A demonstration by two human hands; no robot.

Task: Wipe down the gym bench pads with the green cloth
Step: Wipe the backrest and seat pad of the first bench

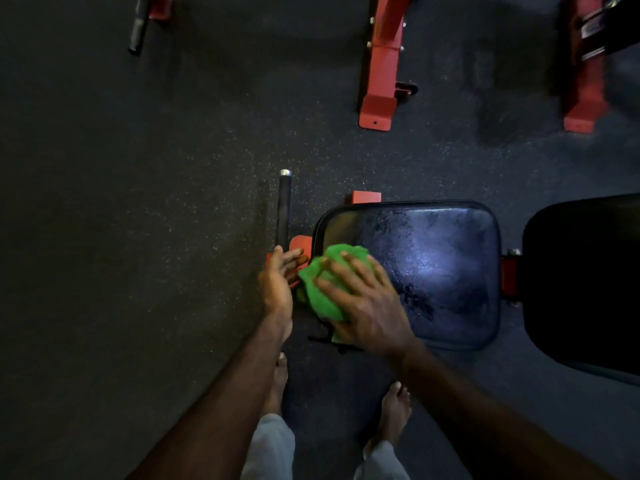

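Wiping is under way at the seat pad (433, 271)'s left end, where the green cloth (322, 292) is pressed down by the right hand (367, 306), fingers (356, 268) spread over it. Just left of the seat pad, the left hand (278, 282) is held loosely extended, gripping nothing. Next, a sweep rightward across the pad seems needed, then the dark back pad (585, 282) beyond.

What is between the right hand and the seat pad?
In the head view, the green cloth lies under the right hand, on the seat pad's left edge.
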